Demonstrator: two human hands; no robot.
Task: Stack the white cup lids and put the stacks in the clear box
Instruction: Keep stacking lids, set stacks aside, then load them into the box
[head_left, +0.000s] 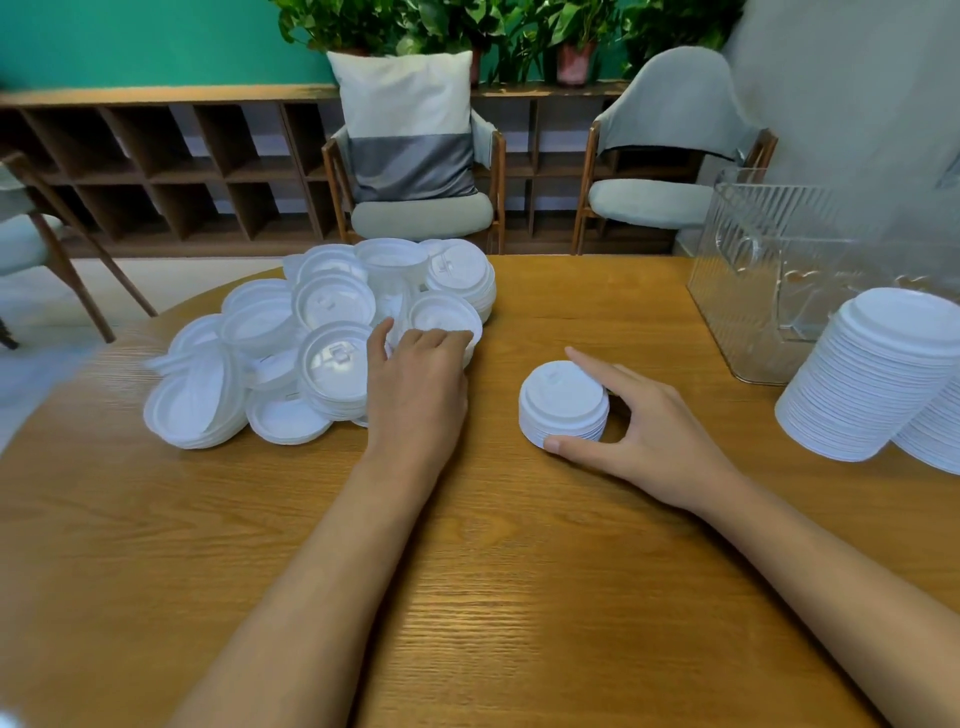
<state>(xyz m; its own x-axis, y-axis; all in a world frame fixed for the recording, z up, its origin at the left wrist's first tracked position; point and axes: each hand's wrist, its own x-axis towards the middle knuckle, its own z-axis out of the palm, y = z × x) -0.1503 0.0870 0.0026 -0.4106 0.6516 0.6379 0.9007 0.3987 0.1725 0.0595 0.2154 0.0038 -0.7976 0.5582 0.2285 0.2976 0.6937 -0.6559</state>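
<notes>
Our two forearms stretch out over the wooden surface (467, 597), and the near half of it is bare wood from side to side. Our left hand (415, 384) lies at the near right edge of the loose pile of white lids (291, 364), its fingers curled over the rim of a lid (441, 317) there and its thumb spread out to the left. The pile spreads toward the rounded left edge of the surface and reaches close to the far edge.

Our right hand (654, 441) holds a short stack (563, 405) that stands on the wood. The thumb presses at its near base and the forefinger lies across the far side of its top. An open lane of bare wood runs between the pile and this stack, and more bare wood separates the stack from the clear box (769, 270), which stands at the far right corner. Two tall stacks (872, 379) stand just in front of the box, the nearer one cut off by the right border of the view. Beyond the far edge stand chairs (421, 218) and a low shelf (171, 171).
</notes>
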